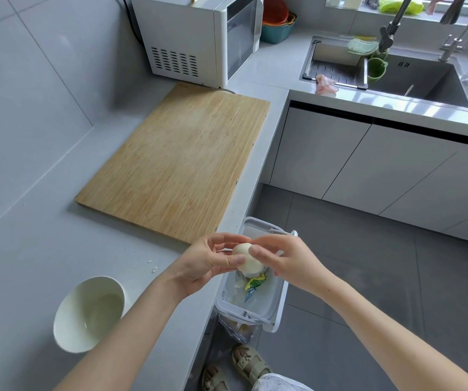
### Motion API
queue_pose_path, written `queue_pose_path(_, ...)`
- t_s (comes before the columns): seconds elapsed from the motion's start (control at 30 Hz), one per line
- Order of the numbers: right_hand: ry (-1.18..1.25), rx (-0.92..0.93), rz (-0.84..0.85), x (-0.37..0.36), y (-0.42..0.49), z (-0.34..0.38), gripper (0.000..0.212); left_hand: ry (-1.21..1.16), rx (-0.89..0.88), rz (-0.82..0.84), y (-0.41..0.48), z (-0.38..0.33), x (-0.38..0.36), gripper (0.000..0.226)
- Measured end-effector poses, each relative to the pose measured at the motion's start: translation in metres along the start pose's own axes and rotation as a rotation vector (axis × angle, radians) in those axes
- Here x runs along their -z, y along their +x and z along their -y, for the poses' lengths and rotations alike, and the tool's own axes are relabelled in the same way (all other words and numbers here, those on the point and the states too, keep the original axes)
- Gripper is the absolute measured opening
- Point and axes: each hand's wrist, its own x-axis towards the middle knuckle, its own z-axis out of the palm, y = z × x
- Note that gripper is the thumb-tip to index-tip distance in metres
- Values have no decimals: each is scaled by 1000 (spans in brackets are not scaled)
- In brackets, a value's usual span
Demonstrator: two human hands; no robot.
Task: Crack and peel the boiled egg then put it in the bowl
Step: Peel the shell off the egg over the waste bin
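Note:
A pale boiled egg (248,259), smooth and white on its visible side, is held over a small white waste bin (279,303) hung at the counter's edge. My left hand (210,263) grips the egg from the left, thumb across its front. My right hand (286,263) pinches at the egg's top right with thumb and fingertips. A white bowl (91,311) stands on the grey counter at the lower left, apart from both hands; it looks empty.
A wooden cutting board (176,162) lies on the counter beyond the hands, a white microwave (199,38) behind it. Small shell bits (153,268) lie near the bowl. The bin holds shell and a wrapper. A sink (413,77) is at the far right.

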Motion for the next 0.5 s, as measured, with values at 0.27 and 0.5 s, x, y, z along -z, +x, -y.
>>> queue_pose_path(0.27, -64, 100, 57, -1, -8, -4, 28, 118, 6, 8, -6, 1, -5, 30)
queue_pose_path(0.5, -130, 83, 13, 0, -13, -6, 28, 70, 19, 19, -9, 5, -2, 43)
